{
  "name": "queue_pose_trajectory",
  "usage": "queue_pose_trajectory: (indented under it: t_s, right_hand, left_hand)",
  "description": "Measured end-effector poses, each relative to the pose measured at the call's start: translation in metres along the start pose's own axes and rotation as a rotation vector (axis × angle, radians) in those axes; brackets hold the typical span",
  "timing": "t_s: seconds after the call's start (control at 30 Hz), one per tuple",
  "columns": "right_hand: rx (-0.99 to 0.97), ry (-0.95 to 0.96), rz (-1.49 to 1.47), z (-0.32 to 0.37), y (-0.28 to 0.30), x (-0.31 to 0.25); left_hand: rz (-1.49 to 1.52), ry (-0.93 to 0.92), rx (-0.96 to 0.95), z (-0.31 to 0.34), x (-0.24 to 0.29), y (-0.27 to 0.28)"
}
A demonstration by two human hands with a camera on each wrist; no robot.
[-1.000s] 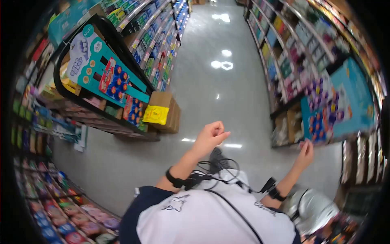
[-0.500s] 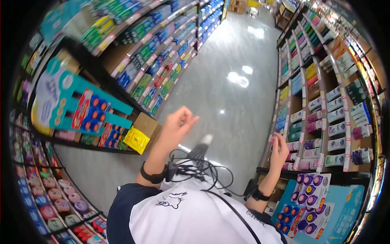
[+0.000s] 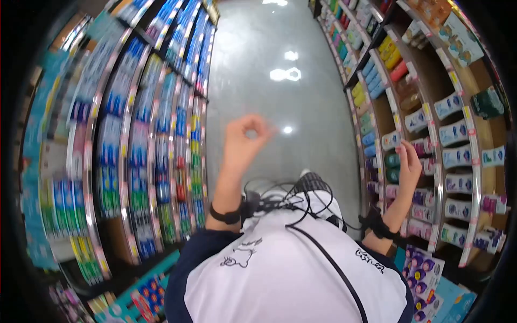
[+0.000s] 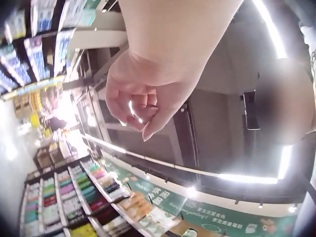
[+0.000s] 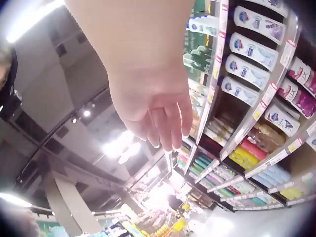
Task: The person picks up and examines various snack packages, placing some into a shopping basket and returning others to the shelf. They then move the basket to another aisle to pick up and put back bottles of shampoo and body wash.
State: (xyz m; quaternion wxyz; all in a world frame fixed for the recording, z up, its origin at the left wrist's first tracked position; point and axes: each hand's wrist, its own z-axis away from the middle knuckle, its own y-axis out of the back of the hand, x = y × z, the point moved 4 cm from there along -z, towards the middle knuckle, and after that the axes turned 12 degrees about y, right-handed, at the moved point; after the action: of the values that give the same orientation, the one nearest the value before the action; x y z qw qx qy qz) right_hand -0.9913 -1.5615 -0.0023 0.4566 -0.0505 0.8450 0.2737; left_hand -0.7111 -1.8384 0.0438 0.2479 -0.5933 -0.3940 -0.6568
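Head cam: forward-down past my shirt (image 3: 269, 280). Wrist cams: close, facing my fingers (image 5: 170, 121). Head, right wrist share bottles (image 3: 455, 131), right of frame.

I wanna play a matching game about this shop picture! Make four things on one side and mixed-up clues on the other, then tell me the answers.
Things:
1. Left hand
2. Right hand
3. Floor
4. Shirt

Clues:
A. White, with dark blue sleeves
B. Over the aisle, fingers curled in a ring
C. Nearest the shelves with white bottles
D. Grey and shiny

Right pairs: 1-B, 2-C, 3-D, 4-A
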Motion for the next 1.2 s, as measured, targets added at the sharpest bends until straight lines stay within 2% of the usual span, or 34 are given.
queue_pose_trajectory:
  t_s: [0.07, 0.13, 0.2, 0.27, 0.33, 0.47, 0.5, 0.53, 0.57, 0.6, 0.67, 0.77, 0.87, 0.9, 0.93, 0.97, 1.0, 1.03, 1.07, 1.1, 1.17, 1.2]
  right_hand:
    - [0.126, -0.146, -0.035, -0.041, -0.004, 0.068]
    - [0.094, -0.103, 0.285, -0.095, -0.020, 0.105]
    - [0.163, -0.198, 0.207, -0.160, -0.049, 0.148]
    - [0.104, -0.121, 0.297, -0.249, -0.092, 0.150]
    - [0.040, 0.046, 0.304, -0.347, -0.145, 0.146]
    - [-0.160, 0.209, 0.202, -0.519, -0.270, 0.130]
    - [-0.199, 0.267, 0.175, -0.562, -0.305, 0.124]
    - [-0.217, 0.248, 0.066, -0.595, -0.341, 0.118]
    - [-0.279, 0.281, 0.060, -0.625, -0.380, 0.114]
    - [-0.333, 0.366, 0.075, -0.654, -0.419, 0.112]
    - [-0.425, 0.531, 0.105, -0.709, -0.494, 0.116]
    - [-0.349, 0.428, 0.218, -0.798, -0.579, 0.136]
    - [-0.382, 0.190, 0.281, -0.894, -0.633, 0.170]
    - [-0.382, 0.205, 0.286, -0.931, -0.645, 0.181]
    - [-0.386, 0.213, 0.295, -0.964, -0.655, 0.190]
    - [-0.310, 0.262, 0.295, -0.997, -0.655, 0.181]
    - [-0.279, 0.233, 0.240, -1.030, -0.658, 0.183]
    - [-0.218, 0.121, 0.192, -1.061, -0.661, 0.200]
    - [-0.180, 0.141, 0.213, -1.091, -0.665, 0.217]
    - [-0.114, 0.110, 0.188, -1.119, -0.673, 0.247]
    - [-0.029, 0.038, 0.087, -1.167, -0.700, 0.301]
    - [-0.048, -0.025, 0.197, -1.192, -0.721, 0.326]
  left_hand:
    - [0.022, -0.018, -0.077, -0.074, -0.005, -0.026]
    - [0.058, 0.051, -0.174, -0.153, -0.012, -0.048]
    - [0.050, 0.122, -0.216, -0.231, -0.017, -0.066]
    - [-0.017, 0.169, -0.201, -0.312, -0.018, -0.074]
    - [-0.096, 0.207, -0.121, -0.383, 0.000, -0.070]
    - [-0.301, 0.197, 0.124, -0.507, 0.011, -0.031]
    - [-0.241, 0.223, 0.174, -0.536, 0.004, -0.017]
    - [-0.183, 0.246, 0.223, -0.561, -0.009, -0.003]
    - [0.031, 0.209, 0.276, -0.587, -0.026, 0.012]
    - [0.242, 0.166, 0.321, -0.614, -0.041, 0.027]
    - [0.601, -0.056, 0.414, -0.672, -0.046, 0.054]
    - [0.564, -0.218, 0.632, -0.779, -0.053, 0.105]
    - [0.478, -0.195, 0.780, -0.908, -0.035, 0.142]
    - [0.448, -0.197, 0.779, -0.955, -0.026, 0.147]
    - [0.447, -0.225, 0.755, -1.005, -0.022, 0.147]
    - [0.440, -0.179, 0.699, -1.055, -0.019, 0.144]
    - [0.449, -0.145, 0.628, -1.105, -0.013, 0.135]
    - [0.451, -0.159, 0.511, -1.156, -0.014, 0.122]
    - [0.432, -0.118, 0.402, -1.204, -0.014, 0.106]
    - [0.366, -0.052, 0.308, -1.251, -0.014, 0.091]
    - [0.339, 0.180, -0.008, -1.343, -0.024, 0.062]
    - [0.304, 0.242, -0.103, -1.386, -0.029, 0.050]
